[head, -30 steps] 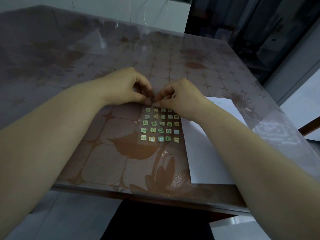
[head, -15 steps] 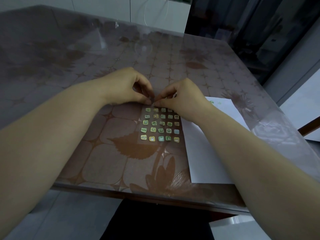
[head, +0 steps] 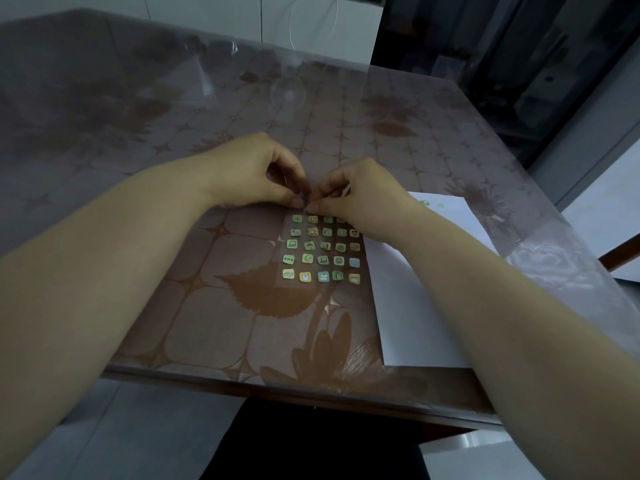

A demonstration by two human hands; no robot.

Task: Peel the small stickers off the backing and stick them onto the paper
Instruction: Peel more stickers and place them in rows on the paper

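A clear backing sheet (head: 322,249) with several rows of small green and yellow square stickers lies flat on the table. At its far edge my left hand (head: 258,171) and my right hand (head: 360,194) meet, thumbs and forefingers pinched together on the sheet's top edge. What sits between the fingertips is too small to see. White paper (head: 412,306) lies to the right of the sheet, partly under my right forearm, with a couple of green stickers (head: 431,203) on its far end.
The table (head: 207,306) has a brown floral cloth under a clear cover. Its near edge runs just below the sheet and paper. A dark cabinet stands beyond the table's far right corner.
Almost nothing has moved. Both hands stay pinched at the top edge of the sticker sheet, with only slight finger shifts.
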